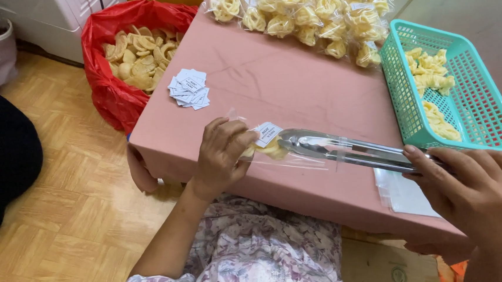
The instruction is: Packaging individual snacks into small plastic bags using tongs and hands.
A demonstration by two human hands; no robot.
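Note:
My left hand (221,155) pinches the closed end of a clear plastic bag (299,157) lying on the pink table (276,86). A small white paper label (267,133) and a yellow cracker (272,150) sit inside the bag by my fingers. My right hand (478,190) grips metal tongs (346,149), whose tips reach into the bag's open mouth toward the cracker.
A teal plastic basket (404,98) with yellow crackers stands at the table's right. Several filled cracker bags (307,13) pile at the far edge. A heap of white labels (189,89) lies at the left. A red bag (109,95) of crackers sits on the wooden floor. Empty clear bags (405,195) lie near me.

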